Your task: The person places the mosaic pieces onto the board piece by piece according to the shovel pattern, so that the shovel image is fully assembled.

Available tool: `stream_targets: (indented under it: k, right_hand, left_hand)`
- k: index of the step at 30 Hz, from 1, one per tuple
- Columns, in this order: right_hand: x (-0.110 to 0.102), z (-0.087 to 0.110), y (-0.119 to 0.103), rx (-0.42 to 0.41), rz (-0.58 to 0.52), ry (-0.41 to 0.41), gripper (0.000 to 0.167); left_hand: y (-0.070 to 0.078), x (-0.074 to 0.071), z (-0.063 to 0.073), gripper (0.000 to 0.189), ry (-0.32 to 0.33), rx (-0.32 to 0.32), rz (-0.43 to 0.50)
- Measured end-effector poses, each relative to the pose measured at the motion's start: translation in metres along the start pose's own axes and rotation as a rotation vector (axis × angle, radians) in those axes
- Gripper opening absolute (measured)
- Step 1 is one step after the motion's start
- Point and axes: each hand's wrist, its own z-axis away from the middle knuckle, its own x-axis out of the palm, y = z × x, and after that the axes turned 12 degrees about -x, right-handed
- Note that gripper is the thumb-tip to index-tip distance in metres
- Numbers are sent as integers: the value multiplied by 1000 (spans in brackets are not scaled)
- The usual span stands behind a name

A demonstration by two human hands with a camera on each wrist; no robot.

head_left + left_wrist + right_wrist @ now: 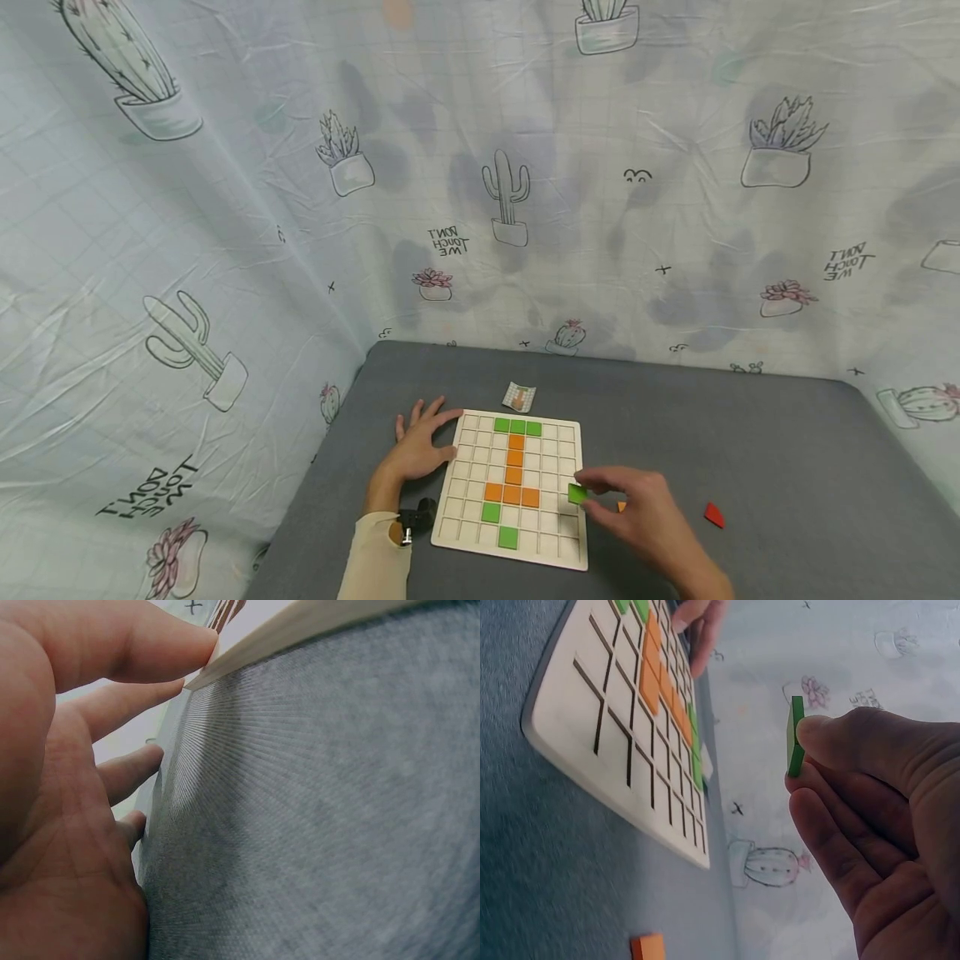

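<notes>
A pale wooden grid board (555, 525) lies on the grey table, with orange tiles (513, 458) forming a column and a crossing row. Green tiles (517, 427) line its far edge, and two more green tiles (491, 512) sit on the near part. My left hand (420, 446) rests at the board's left edge with fingers spread, its thumb and index fingertips right at the rim. My right hand (641, 504) pinches a green square tile (794, 739) between thumb and fingers, over the right edge of the board. In the right wrist view the tile is seen nearly edge-on.
A small printed card (519, 397) with a coloured grid pattern lies behind the board. An orange piece (649, 947) lies on the table right of the board, partly hidden in the head view. Farther right is a red piece (714, 514). Cactus-print curtains surround the table.
</notes>
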Motion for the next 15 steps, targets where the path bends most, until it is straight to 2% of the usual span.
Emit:
stream_targets:
  k: [11, 15]
  right_hand:
    - [28, -6, -2, -110, -129, -14, 31]
    - [39, -6, -3, -100, -160, -36, 30]
  left_hand:
    - [-1, 0, 0, 65, -6, -10, 1]
    - [0, 0, 0, 65, -6, -11, 0]
